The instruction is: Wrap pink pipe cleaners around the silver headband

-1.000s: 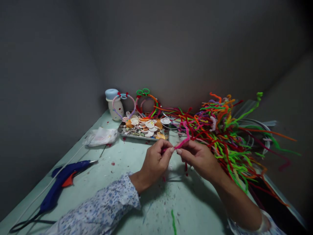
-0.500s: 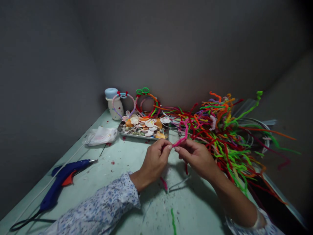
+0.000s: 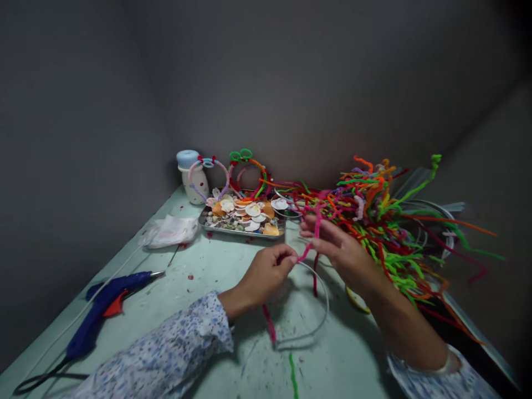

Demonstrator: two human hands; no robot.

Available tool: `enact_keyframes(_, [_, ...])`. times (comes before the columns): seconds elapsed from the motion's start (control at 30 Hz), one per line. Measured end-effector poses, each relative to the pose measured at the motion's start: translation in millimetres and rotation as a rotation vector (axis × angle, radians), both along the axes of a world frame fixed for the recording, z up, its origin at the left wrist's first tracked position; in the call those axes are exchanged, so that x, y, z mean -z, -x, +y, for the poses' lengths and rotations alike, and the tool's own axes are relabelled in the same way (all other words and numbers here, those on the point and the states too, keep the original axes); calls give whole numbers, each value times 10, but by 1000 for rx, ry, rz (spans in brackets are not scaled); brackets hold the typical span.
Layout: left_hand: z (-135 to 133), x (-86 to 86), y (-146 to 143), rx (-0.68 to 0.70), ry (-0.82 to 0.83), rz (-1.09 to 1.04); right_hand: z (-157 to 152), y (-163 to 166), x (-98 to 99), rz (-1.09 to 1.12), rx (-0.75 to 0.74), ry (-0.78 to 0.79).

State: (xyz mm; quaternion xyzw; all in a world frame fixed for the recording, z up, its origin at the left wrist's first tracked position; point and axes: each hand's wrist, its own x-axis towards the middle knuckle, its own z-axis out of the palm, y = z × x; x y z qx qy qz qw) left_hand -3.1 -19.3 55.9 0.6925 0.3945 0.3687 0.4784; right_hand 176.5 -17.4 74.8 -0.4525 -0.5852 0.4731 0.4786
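Observation:
My left hand (image 3: 269,274) pinches a thin grey-white headband hoop (image 3: 327,302) at the spot where a pink pipe cleaner (image 3: 318,224) meets it. Pink fuzzy wrapping also covers the hoop's lower left end. From the pinch, the pipe cleaner's loose length rises in a bend past my right hand (image 3: 347,252). That hand has its fingers spread, with the thumb close to the pipe cleaner; whether it touches is unclear. My left fingers hide part of the hoop. On the table below lies a green pipe cleaner piece (image 3: 293,374).
A big heap of coloured pipe cleaners (image 3: 374,221) fills the right side. At the back are a shell-filled metal tray (image 3: 245,233), wrapped headbands (image 3: 209,162) and a lidded jar (image 3: 195,183). A blue glue gun (image 3: 97,316) and plastic bag (image 3: 172,230) lie left.
My right hand has come away from the pinch, its fingers opening. The hoop has turned, so more of its curve shows below. My left hand keeps its pinch, slightly lower.

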Motion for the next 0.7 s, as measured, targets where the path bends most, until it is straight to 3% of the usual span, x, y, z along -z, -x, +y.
enact_keyframes(0.13, [-30, -56, -9, 192, 101, -50, 107, -110, 25, 217, 158, -19])
enact_keyframes(0.23, [-15, -66, -5, 104, 100, -73, 144, -162, 34, 256, 258, 12])
enact_keyframes(0.4, [53, -13, 18, -121, 57, -80, 24, -97, -35, 33, 31, 165])
enact_keyframes(0.53, [51, -8, 24, -139, 7, -73, -97, 59, -97, -235, -41, 113])
enact_keyframes(0.7, [3, -53, 10, -113, -21, -56, -128, 129, -109, -270, -24, 77])
